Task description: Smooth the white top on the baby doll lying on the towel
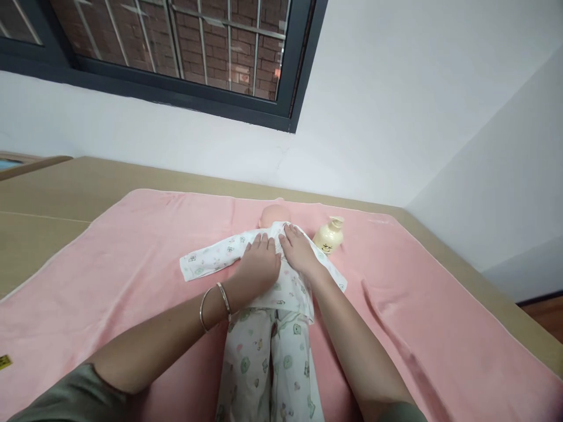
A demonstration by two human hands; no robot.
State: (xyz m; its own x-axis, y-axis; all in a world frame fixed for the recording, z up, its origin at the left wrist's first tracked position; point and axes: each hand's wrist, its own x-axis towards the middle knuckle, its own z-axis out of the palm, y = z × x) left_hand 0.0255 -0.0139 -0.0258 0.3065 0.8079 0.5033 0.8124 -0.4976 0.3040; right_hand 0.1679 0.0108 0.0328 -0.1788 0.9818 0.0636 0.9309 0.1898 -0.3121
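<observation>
A baby doll (275, 215) lies on a pink blanket, its bald head toward the wall. It wears a white printed long-sleeved top (292, 296) and matching trousers (290, 357). My left hand (260, 264) rests flat on the upper part of the top, fingers stretched out; a silver bangle circles that wrist. Just beside it my right hand (297, 249) lies flat on the other side of the chest, fingers extended. One sleeve stretches out to the left, the other angles down to the right under my right forearm. The doll's hands and feet are not visible.
A cream pump bottle (329, 234) stands on the pink blanket (145, 234) to the right of the doll's head. The blanket covers a light wooden surface (101, 176) against a white wall. A dark-framed barred window (185, 88) is above.
</observation>
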